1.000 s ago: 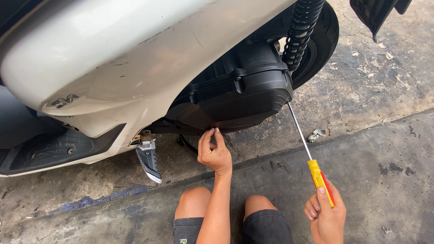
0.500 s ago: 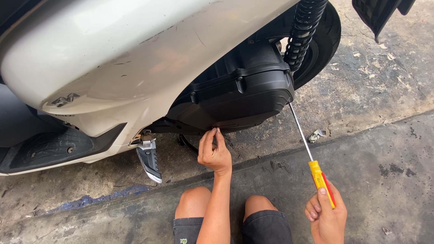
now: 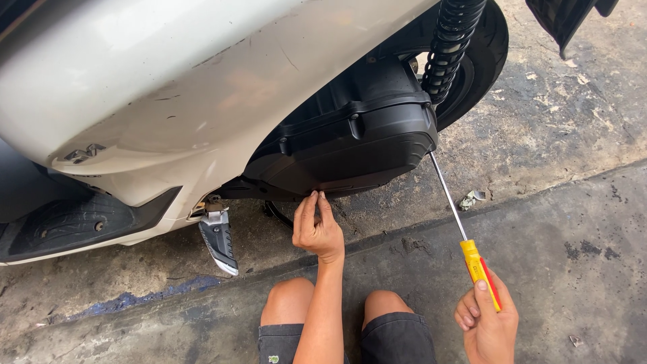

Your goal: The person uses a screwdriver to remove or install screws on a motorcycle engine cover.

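Stained concrete ground (image 3: pixel 552 222) beneath a white scooter (image 3: pixel 202 87). Its black engine-side cover (image 3: pixel 350 145) sits ahead of the rear wheel (image 3: pixel 482 64). A yellow-handled screwdriver (image 3: pixel 465 236), long axis running diagonally, points its tip up-left to the cover's lower right corner. Right hand (image 3: pixel 486 323) wraps the handle; left hand (image 3: pixel 317 229) pinches fingertips at the cover's bottom edge.
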